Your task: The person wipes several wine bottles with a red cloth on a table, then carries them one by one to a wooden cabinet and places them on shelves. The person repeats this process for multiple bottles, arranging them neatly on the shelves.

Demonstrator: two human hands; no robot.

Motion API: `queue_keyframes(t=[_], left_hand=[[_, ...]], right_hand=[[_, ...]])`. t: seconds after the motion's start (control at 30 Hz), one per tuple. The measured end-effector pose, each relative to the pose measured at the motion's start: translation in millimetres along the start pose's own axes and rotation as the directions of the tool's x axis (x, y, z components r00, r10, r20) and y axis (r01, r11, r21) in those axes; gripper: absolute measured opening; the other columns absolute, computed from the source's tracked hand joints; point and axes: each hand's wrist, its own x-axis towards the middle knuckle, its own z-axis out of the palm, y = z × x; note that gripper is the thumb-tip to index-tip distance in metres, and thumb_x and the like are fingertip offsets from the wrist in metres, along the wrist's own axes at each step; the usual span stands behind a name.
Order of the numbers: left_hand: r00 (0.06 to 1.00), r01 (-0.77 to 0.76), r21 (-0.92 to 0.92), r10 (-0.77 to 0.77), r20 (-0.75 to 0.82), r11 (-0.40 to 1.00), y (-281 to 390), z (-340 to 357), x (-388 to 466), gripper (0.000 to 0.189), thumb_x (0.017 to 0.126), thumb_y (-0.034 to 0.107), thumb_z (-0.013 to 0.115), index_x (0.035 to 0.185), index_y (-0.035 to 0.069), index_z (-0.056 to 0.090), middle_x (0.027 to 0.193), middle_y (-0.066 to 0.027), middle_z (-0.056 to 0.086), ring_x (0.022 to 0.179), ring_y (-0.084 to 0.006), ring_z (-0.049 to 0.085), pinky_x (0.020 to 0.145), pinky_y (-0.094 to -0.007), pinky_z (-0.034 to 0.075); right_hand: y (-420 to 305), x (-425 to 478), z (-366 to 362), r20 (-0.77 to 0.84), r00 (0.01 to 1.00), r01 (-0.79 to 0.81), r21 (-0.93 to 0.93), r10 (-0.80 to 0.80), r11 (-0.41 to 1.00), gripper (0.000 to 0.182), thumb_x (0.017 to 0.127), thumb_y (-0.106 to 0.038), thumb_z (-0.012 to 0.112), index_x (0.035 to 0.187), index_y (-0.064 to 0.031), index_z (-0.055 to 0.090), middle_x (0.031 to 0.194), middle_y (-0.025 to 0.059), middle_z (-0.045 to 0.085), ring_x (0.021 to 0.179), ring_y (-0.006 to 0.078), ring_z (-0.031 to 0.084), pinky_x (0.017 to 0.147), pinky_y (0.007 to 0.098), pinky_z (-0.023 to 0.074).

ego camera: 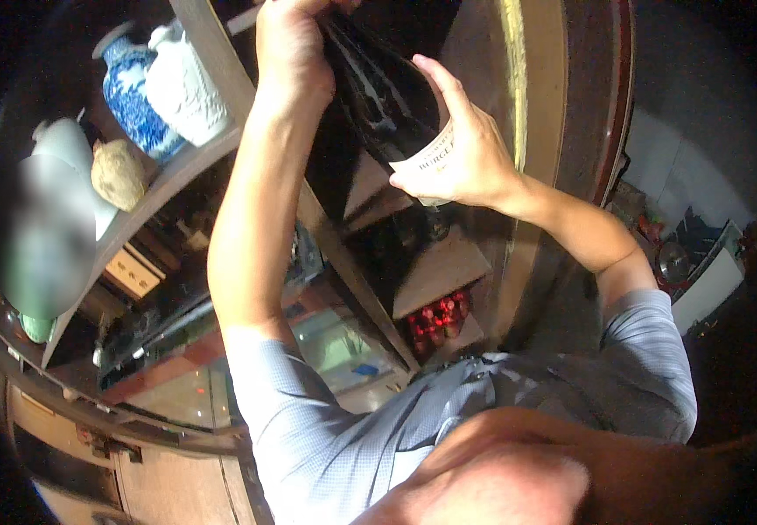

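Observation:
A dark glass bottle (pixel 378 79), apparently a wine bottle, slants across the top of the view. Its base points down and to the right. A pale label (pixel 432 161) with printed writing wraps its lower part. My right hand (pixel 483 154) grips that labelled end, thumb on one side and fingers on the other. At the other end, my left hand (pixel 293 52) closes around the narrow part of the bottle. The upper frame edge cuts off its fingers and the bottle's mouth.
Wooden shelving at left holds a blue-and-white vase (pixel 132 98), a white relief vase (pixel 188 88) and a tan gourd-shaped object (pixel 118 174). A wooden upright (pixel 359 275) and glass-fronted compartment (pixel 332 344) lie below. Red shiny items (pixel 441 321) sit low. A wooden panel edge (pixel 542 111) stands at right.

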Motion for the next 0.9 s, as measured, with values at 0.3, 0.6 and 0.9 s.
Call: queue_keyframes(t=[0.3,0.6,0.9], left_hand=[[0.968,-0.093,-0.087,0.111,0.224,0.992,-29,15,-6,0.045,0.097,0.041,0.051,0.12,0.004,0.064,0.117,-0.0118,0.065,0.12,-0.0273,0.056,0.108,-0.0442,0.038],[0.875,0.357,-0.194,-0.254,0.413,0.914,-66,-2,-60,0.072,0.081,0.027,0.079,0.14,0.002,0.046,0.132,-0.0122,0.06,0.12,-0.0274,0.059,0.106,-0.0435,0.045],[0.904,-0.427,0.51,0.367,0.22,0.746,-55,-2,-42,0.09,0.061,0.026,0.095,0.133,-0.001,0.048,0.116,-0.0118,0.062,0.107,-0.0217,0.062,0.093,-0.0349,0.052]], right_hand=[[2,61,-43,-0.341,0.869,0.42,0.123,-0.359,0.899,0.086,0.065,-0.019,0.088,0.139,0.0002,0.048,0.114,0.0132,0.068,0.106,0.025,0.067,0.099,0.0366,0.0518],[14,89,-69,0.017,0.999,0.03,0.615,-0.051,0.788,0.061,0.081,-0.043,0.067,0.125,-0.0012,0.059,0.107,0.0099,0.069,0.096,0.0189,0.069,0.082,0.0326,0.0575],[-57,108,-59,-0.277,0.882,0.445,0.225,-0.381,0.867,0.08,0.09,-0.028,0.076,0.146,0.0025,0.028,0.137,0.0139,0.048,0.128,0.0222,0.045,0.112,0.0385,0.0333]])
